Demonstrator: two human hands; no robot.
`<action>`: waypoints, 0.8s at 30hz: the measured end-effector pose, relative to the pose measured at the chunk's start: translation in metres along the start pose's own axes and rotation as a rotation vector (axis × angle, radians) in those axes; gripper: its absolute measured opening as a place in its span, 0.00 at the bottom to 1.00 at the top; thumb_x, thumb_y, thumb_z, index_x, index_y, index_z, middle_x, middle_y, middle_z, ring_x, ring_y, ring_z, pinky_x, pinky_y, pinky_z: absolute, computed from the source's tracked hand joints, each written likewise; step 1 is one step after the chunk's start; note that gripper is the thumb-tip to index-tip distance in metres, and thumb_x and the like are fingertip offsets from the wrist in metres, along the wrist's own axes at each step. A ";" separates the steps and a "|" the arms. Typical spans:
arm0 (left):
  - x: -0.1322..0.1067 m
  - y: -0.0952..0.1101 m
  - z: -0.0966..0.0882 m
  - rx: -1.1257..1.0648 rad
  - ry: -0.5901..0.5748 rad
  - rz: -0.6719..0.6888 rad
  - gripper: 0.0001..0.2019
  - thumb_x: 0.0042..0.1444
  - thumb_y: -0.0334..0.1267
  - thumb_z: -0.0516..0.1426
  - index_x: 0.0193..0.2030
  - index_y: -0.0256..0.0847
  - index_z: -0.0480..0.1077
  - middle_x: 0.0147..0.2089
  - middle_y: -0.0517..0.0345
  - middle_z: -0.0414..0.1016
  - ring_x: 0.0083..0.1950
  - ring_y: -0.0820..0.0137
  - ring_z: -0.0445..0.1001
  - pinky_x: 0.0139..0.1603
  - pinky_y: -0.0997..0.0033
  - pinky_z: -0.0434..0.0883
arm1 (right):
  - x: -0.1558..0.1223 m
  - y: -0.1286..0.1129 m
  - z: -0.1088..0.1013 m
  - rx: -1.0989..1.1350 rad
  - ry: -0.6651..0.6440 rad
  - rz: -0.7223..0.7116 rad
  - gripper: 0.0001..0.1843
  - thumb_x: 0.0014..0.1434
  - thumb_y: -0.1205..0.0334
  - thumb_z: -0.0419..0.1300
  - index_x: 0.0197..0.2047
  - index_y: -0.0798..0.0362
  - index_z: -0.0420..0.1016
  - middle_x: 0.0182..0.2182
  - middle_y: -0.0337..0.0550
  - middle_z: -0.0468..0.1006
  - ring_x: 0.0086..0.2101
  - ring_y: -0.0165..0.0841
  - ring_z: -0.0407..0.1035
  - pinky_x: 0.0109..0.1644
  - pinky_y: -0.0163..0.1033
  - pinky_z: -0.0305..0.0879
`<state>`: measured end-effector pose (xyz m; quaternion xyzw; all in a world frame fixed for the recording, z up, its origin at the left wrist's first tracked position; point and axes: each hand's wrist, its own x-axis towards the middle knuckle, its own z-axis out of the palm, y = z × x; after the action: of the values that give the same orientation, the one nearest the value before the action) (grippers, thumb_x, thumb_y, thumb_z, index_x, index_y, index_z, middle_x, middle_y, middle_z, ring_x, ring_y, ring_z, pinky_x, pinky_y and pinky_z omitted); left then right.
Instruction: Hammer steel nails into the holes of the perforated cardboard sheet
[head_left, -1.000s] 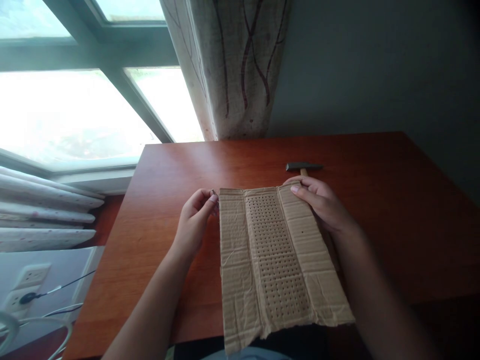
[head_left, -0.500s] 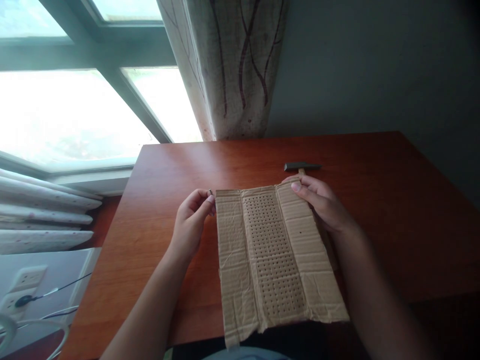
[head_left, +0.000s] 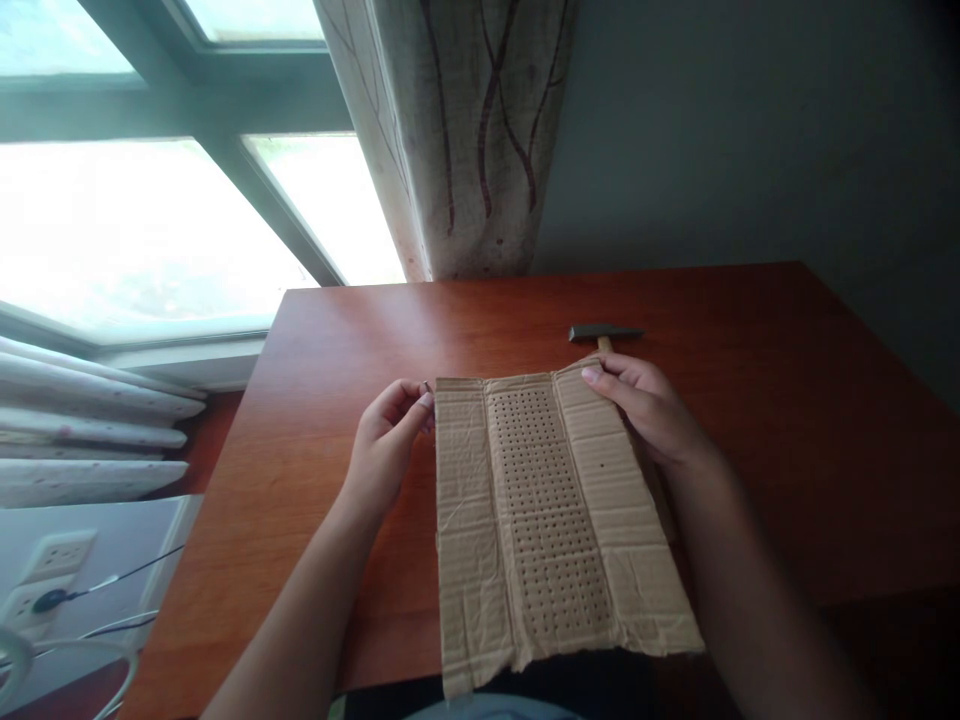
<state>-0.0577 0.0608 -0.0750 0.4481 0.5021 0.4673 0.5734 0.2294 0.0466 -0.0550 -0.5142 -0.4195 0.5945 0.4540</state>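
Note:
A creased sheet of brown cardboard (head_left: 547,510) with a middle strip full of small punched holes lies on the reddish wooden table (head_left: 787,420). My left hand (head_left: 386,440) is at the sheet's far left corner, fingers pinched on a small metal thing, perhaps a nail, beside the edge. My right hand (head_left: 645,405) grips the far right corner of the cardboard, thumb on top. A hammer (head_left: 604,334) with a dark head and wooden handle lies just beyond my right hand, its handle mostly hidden by that hand.
A patterned curtain (head_left: 480,130) hangs behind the table, with a bright window (head_left: 150,220) to the left and a grey wall to the right. At lower left are wall sockets with a plugged cable (head_left: 52,597).
The cardboard has shifted only slightly between frames, first a little to the left, then back right. Both hands stay at its far corners.

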 end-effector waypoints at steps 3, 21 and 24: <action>0.000 0.000 0.000 -0.006 0.000 -0.001 0.12 0.55 0.43 0.66 0.34 0.39 0.71 0.31 0.61 0.70 0.34 0.73 0.67 0.36 0.75 0.65 | 0.000 0.000 0.001 0.013 0.004 -0.002 0.10 0.60 0.53 0.66 0.35 0.51 0.79 0.31 0.39 0.80 0.31 0.31 0.72 0.37 0.36 0.66; -0.003 -0.003 0.000 -0.002 -0.024 0.013 0.11 0.56 0.42 0.65 0.34 0.39 0.70 0.31 0.62 0.68 0.34 0.73 0.66 0.37 0.75 0.65 | 0.000 0.003 0.003 0.046 0.044 0.000 0.14 0.60 0.49 0.67 0.31 0.51 0.76 0.27 0.38 0.76 0.30 0.30 0.70 0.34 0.34 0.65; -0.003 -0.002 0.002 -0.004 -0.024 0.010 0.11 0.56 0.43 0.65 0.34 0.39 0.70 0.31 0.62 0.68 0.34 0.73 0.66 0.37 0.75 0.64 | 0.000 0.003 0.004 0.039 0.046 -0.002 0.14 0.60 0.49 0.67 0.33 0.51 0.78 0.29 0.38 0.77 0.31 0.30 0.70 0.34 0.33 0.65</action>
<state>-0.0557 0.0570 -0.0757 0.4550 0.4919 0.4660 0.5778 0.2255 0.0457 -0.0572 -0.5182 -0.3980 0.5901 0.4742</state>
